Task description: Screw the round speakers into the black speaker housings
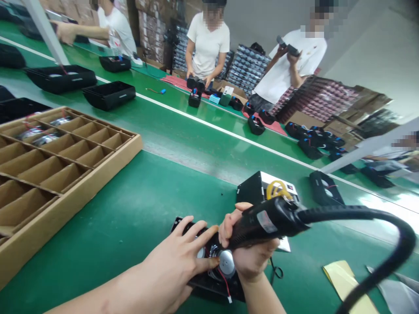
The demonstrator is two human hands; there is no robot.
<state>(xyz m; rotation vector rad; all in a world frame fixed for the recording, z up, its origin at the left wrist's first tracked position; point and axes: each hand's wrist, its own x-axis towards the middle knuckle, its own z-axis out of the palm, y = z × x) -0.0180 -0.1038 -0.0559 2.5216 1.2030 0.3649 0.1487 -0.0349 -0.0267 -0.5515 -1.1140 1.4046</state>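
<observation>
Far left: cardboard tray (81, 196) with dividers, cut off by the frame edge; a few silver parts (46, 138) in its upper cells, blurred. Lower centre: left hand (180, 257), fingers spread, laid across a black housing (214, 287) on the green bench and covering much of it, so its full outline cannot be made out. Housing lies under that hand and reaches out to its right. Thumb tip at the edge of a silver round part (226, 263), just left of the right hand; another round part mostly hidden beneath the fingers. Red lead (224, 281) with white plug hangs toward the bottom edge. Right of this: right hand (252, 259) wrapped around a black handheld tool (258, 220) above the housing's right side; tool's working end hidden. Behind the tool, a black box (250, 189), partly covered. Lower right: thick cable (347, 213) leaves at the bottom; yellow sheet (345, 277) partly behind it.
</observation>
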